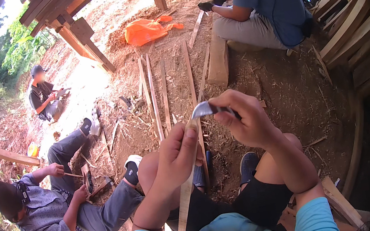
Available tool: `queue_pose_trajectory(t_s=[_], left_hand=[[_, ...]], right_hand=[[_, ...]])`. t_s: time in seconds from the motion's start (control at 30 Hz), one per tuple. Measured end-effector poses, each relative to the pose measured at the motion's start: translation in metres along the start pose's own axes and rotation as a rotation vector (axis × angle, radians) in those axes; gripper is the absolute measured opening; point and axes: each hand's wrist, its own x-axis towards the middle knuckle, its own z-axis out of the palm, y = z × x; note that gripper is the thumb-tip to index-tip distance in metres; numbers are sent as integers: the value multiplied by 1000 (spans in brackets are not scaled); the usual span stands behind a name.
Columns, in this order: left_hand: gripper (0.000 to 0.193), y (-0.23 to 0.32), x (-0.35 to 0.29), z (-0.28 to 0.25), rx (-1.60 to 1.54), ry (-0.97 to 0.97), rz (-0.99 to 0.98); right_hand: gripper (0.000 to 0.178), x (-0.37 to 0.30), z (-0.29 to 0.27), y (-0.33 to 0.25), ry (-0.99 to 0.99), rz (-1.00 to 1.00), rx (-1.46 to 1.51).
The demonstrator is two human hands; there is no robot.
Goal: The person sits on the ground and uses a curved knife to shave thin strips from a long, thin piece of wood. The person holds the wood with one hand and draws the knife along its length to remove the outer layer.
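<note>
My left hand [176,150] is closed round a long pale wooden strip [185,207], its thumb lying along the strip near the upper end. From there the strip slants down past my left knee toward my lap. In my right hand [248,118], the fingers wrap the dark handle of a knife with a short curved blade [202,109]. The blade is at the strip's upper end, just above my left thumb; whether its edge is cutting in, I cannot tell.
Long strips [153,96] and shavings lie on the dirt ahead. An orange plastic bag [145,31] is farther off. Co-workers sit at left [46,206], far left [42,100] and far right [264,5], beside a thick beam [218,61]. Boards [354,21] are stacked right.
</note>
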Motion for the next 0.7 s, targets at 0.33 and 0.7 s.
queue_pose_trajectory(t_s=[0.33, 0.7], left_hand=[[53, 4, 2, -17, -127, -20, -134], [23, 3, -3, 14, -228, 272, -126]], right_hand=[[20, -9, 6, -7, -138, 73, -75], [18, -19, 3, -15, -114, 96, -7]])
